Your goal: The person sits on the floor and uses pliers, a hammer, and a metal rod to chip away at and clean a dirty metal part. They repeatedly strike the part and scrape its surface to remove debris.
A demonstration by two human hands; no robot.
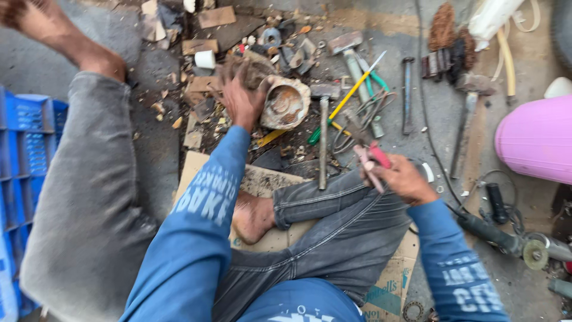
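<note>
My left hand (240,98) reaches forward over the cluttered floor and rests on a rusty round metal part (285,102), fingers spread on its left side. It looks blurred from motion. My right hand (402,177) is shut on a pair of pliers with red handles (370,160), held above my bent right knee. I sit cross-legged on flattened cardboard (260,179), a bare foot (253,216) tucked under the knee.
A hammer (323,134), yellow-handled screwdriver (351,90), wrench (407,95) and more tools lie ahead. A pink plastic tub (536,138) stands right, an angle grinder (506,238) near it, a blue crate (27,149) left. Another person's grey-trousered leg (89,179) crosses the left.
</note>
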